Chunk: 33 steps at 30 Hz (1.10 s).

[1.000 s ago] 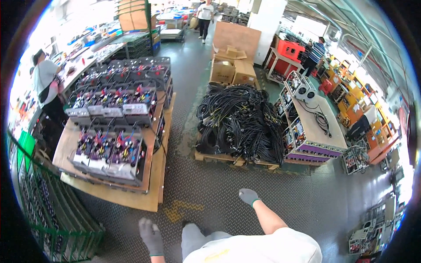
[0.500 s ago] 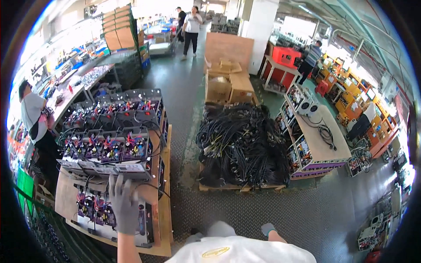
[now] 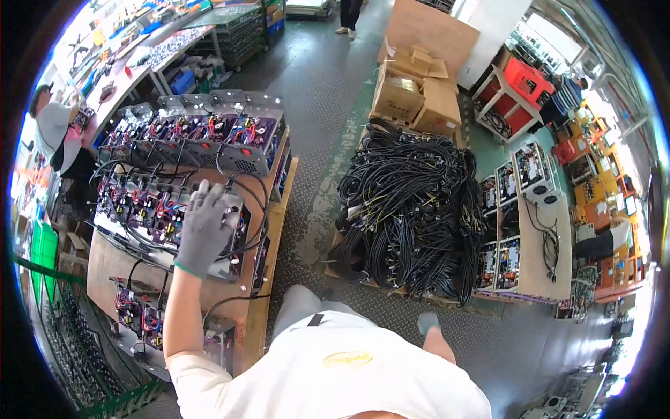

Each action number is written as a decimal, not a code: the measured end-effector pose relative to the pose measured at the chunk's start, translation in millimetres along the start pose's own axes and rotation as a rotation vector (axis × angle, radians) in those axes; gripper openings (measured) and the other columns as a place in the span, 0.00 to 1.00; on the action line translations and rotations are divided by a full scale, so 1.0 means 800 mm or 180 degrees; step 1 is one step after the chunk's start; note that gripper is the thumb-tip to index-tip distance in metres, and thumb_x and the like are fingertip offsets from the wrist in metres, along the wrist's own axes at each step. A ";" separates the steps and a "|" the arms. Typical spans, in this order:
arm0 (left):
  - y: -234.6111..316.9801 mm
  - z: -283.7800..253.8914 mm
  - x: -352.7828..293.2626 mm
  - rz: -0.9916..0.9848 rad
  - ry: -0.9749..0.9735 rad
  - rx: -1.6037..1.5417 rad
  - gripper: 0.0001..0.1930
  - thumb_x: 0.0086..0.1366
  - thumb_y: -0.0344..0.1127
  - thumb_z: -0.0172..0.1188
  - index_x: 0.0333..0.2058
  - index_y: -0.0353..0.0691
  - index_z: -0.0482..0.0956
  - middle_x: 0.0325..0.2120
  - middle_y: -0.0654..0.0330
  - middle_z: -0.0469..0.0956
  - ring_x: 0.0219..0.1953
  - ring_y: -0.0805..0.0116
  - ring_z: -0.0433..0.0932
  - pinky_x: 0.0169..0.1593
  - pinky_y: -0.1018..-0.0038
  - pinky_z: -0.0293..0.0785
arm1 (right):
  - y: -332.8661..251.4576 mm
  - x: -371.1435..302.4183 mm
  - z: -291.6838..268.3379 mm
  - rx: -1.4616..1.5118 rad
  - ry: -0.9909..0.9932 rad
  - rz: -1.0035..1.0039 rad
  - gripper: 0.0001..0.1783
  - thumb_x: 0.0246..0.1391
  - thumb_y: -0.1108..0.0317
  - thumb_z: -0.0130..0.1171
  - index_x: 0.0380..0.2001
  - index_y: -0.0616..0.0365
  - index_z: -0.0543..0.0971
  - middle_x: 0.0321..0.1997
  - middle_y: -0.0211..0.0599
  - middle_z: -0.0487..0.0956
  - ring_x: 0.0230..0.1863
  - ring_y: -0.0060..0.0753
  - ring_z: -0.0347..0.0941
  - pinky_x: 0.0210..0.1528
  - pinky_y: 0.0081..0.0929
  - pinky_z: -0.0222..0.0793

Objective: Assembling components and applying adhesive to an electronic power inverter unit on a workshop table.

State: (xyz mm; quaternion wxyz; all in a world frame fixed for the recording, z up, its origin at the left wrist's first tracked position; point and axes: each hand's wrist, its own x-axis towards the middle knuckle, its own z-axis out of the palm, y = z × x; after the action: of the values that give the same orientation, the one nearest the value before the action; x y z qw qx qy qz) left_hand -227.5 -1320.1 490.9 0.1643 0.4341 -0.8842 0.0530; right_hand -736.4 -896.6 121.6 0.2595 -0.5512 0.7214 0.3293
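Head view shows three rows of electronic units: a back row (image 3: 195, 133), a middle row (image 3: 139, 209) and a front row (image 3: 143, 318), on brown boards (image 3: 105, 258) at the person's left. One left hand (image 3: 206, 227), grey-gloved, is over the middle row's right end, its grip loose with fingers extended apart; contact cannot be told. One right hand (image 3: 428, 322), also gloved, hangs low over the floor (image 3: 307, 167); its grip cannot be told. One heap of black cables (image 3: 412, 216) lies ahead, with two cardboard boxes (image 3: 440, 115) behind it. Half a second ago, the left hand was over the front row; now it is farther forward. Two people stood in the far aisle then; now only one person's legs (image 3: 351, 14) show.
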 end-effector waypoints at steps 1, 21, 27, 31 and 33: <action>-0.005 -0.001 0.021 -0.0067 -0.0046 -0.0006 0.18 0.57 0.38 0.59 0.45 0.37 0.75 0.52 0.47 0.70 0.60 0.44 0.63 0.63 0.55 0.58 | 0.019 0.048 -0.026 -0.0190 0.0218 0.0171 0.13 0.51 0.67 0.50 0.32 0.58 0.83 0.37 0.44 0.82 0.40 0.44 0.79 0.39 0.38 0.73; -0.279 0.282 0.515 -0.0875 -0.0853 -0.0039 0.28 0.65 0.56 0.49 0.55 0.41 0.71 0.60 0.51 0.63 0.66 0.47 0.54 0.66 0.55 0.50 | 0.051 0.405 -0.369 0.3261 0.0798 0.0496 0.15 0.56 0.59 0.46 0.26 0.57 0.77 0.26 0.40 0.74 0.29 0.40 0.69 0.32 0.37 0.64; -0.298 0.341 0.538 -0.0602 -0.1725 -0.0092 0.25 0.65 0.59 0.44 0.45 0.45 0.79 0.47 0.55 0.76 0.55 0.55 0.70 0.57 0.58 0.62 | 0.068 0.349 -0.369 0.0242 0.0286 -0.0012 0.14 0.53 0.59 0.50 0.29 0.52 0.83 0.34 0.42 0.81 0.38 0.45 0.78 0.38 0.41 0.74; -0.285 0.326 0.535 -0.0866 -0.2014 -0.0137 0.27 0.66 0.60 0.40 0.44 0.47 0.80 0.45 0.56 0.78 0.50 0.58 0.74 0.55 0.60 0.65 | 0.048 0.350 -0.425 -0.0026 -0.0349 -0.0226 0.14 0.52 0.60 0.50 0.31 0.50 0.85 0.39 0.41 0.82 0.40 0.44 0.79 0.38 0.42 0.74; -0.276 0.321 0.546 -0.0917 -0.2064 -0.0159 0.26 0.66 0.60 0.41 0.44 0.48 0.80 0.45 0.56 0.78 0.50 0.58 0.74 0.54 0.60 0.65 | 0.045 0.385 -0.447 -0.0005 -0.0310 -0.0233 0.14 0.51 0.60 0.50 0.31 0.51 0.84 0.39 0.42 0.82 0.40 0.44 0.79 0.39 0.42 0.74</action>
State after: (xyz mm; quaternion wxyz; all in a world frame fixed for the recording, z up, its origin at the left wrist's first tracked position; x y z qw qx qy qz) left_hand -365.2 -1844.7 385.8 -0.1085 0.5444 -0.8211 -0.1328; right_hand -854.9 -1355.0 133.5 0.3057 -0.5608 0.6870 0.3466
